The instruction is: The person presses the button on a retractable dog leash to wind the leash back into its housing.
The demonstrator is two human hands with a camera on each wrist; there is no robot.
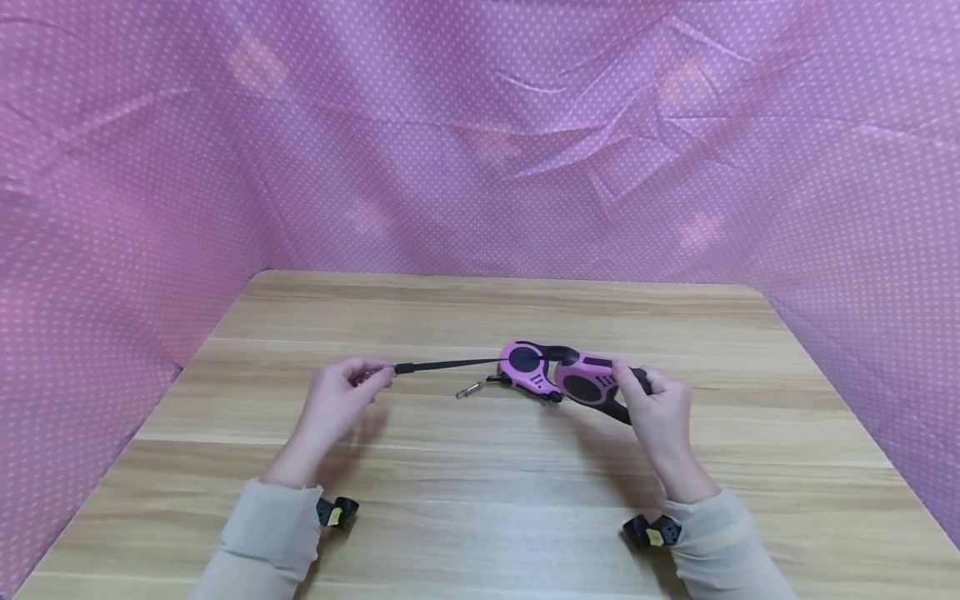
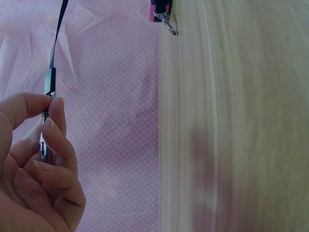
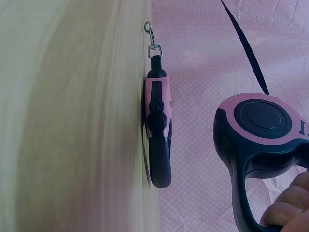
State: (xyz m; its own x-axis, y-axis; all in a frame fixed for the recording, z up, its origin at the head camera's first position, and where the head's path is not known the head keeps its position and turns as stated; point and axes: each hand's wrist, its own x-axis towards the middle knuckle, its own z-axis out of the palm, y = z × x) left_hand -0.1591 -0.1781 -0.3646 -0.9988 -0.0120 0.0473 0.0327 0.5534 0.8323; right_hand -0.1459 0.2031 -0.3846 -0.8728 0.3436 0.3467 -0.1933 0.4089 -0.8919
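Note:
My right hand [image 1: 663,408] grips a pink and black retractable dog leash [image 1: 581,387], raised above the table. Its black strap [image 1: 450,364] runs out to the left, pulled straight. At the strap's end my left hand [image 1: 345,396] pinches the metal clip [image 2: 44,151], which the fingers partly cover. A second pink and black retractable leash [image 1: 534,384] lies on the table between the hands, its silver snap hook [image 1: 470,390] pointing left. In the head view the taut strap and the held leash overlap it. The right wrist view shows the held leash's loop handle [image 3: 237,193] with fingers around it.
The wood-grain table [image 1: 465,500] spreads beneath both hands. Pink polka-dot cloth [image 1: 450,183] hangs behind it and along both sides. Small black cameras [image 1: 341,512] are worn at the wrists, beside the pale sleeves.

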